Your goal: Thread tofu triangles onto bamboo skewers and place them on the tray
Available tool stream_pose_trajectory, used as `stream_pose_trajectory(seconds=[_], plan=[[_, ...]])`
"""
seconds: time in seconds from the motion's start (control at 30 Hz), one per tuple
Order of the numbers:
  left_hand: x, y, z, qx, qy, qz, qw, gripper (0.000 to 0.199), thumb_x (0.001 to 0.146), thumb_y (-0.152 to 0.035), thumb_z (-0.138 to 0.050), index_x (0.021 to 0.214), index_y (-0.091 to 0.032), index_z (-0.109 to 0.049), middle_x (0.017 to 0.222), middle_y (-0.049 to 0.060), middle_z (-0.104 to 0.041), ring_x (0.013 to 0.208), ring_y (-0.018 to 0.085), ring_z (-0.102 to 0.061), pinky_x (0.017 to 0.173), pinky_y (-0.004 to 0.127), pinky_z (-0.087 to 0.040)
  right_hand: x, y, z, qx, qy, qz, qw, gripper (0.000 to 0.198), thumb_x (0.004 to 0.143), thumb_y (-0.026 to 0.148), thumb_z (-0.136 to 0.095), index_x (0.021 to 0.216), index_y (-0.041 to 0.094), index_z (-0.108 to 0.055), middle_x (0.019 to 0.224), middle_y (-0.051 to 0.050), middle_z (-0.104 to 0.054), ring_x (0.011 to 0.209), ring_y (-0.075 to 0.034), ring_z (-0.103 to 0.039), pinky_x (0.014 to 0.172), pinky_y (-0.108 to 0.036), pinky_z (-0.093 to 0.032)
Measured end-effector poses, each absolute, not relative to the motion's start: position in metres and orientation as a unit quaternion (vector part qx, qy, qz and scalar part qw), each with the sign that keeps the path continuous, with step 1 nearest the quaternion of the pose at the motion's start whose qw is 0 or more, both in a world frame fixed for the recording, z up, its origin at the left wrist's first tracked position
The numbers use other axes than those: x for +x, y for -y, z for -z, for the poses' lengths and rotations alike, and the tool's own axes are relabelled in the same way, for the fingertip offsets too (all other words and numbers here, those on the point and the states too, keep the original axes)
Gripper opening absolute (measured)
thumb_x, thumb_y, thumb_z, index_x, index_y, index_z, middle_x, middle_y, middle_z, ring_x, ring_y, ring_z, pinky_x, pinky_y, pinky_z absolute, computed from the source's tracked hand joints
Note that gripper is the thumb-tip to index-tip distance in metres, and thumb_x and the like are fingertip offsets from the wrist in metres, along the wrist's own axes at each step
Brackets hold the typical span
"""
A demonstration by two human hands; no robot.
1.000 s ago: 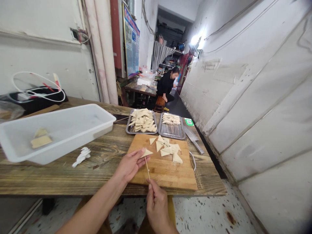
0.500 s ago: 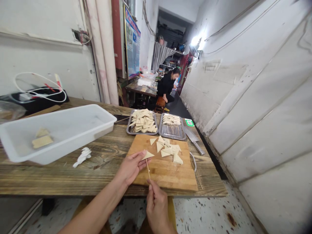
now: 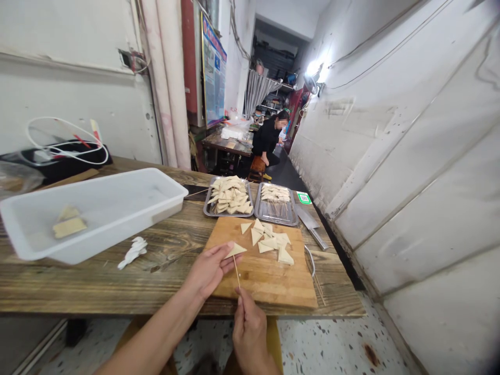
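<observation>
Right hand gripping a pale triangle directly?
No, the left hand holds the pale triangle, while the right hand grips the near end of the thin stick.

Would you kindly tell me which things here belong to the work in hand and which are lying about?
Seemingly for the job:
- triangle in left hand
- stick in right hand
- loose triangles
- cutting board
- metal trays
- white tub

Seemingly lying about:
- crumpled white wad
- QR card

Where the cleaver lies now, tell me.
In the head view, the cleaver lies on the table's right side, beside the cutting board and right-hand tray.
</observation>
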State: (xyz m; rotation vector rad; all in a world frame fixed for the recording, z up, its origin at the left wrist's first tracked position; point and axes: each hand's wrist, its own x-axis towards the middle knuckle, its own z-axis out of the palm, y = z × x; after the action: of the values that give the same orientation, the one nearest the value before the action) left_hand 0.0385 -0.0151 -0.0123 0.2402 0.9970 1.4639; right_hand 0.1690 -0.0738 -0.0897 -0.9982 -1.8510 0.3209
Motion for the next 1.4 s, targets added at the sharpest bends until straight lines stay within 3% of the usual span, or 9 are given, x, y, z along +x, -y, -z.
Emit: stream_pose_trajectory(seconds=[0.67,1.23,1.4], plan=[[0.042,0.021,0.009,0.111,-0.441,-0.635,0.624,0.006,0.078,-0.01,-0.059,0.082,-0.007,-0.063,0.082,0.012,-0.07,0.075,0.019,-0.068,0.072,0.028,-0.056,0.165,0.073,0.09,-0.412,0.771,-0.062,0.482,0.033,0.097,0.018,-0.027,0.099,0.011,-0.059,0.076,-0.012,-0.07,0.063,-0.021,-0.069,0.054,-0.027,-0.054],[0.047,0.027,0.018,0.135,-0.432,-0.62,0.641,0.009,0.077,-0.013,-0.061,0.084,-0.008,-0.065,0.088,0.012,-0.069,0.078,0.02,-0.068,0.078,0.033,-0.055,0.165,0.067,0.077,-0.413,0.777,-0.05,0.471,0.03,0.094,0.014,-0.028,0.093,0.011,-0.058,0.073,-0.01,-0.068,0.061,-0.019,-0.068,0.056,-0.024,-0.052],[0.058,0.033,0.023,0.144,-0.447,-0.598,0.65,0.016,0.076,-0.017,-0.064,0.088,-0.008,-0.065,0.084,0.013,-0.07,0.074,0.018,-0.068,0.064,0.022,-0.054,0.165,0.057,0.077,-0.43,0.769,-0.082,0.466,0.033,0.095,0.016,-0.028,0.094,0.009,-0.06,0.07,-0.01,-0.067,0.06,-0.019,-0.066,0.056,-0.025,-0.049]])
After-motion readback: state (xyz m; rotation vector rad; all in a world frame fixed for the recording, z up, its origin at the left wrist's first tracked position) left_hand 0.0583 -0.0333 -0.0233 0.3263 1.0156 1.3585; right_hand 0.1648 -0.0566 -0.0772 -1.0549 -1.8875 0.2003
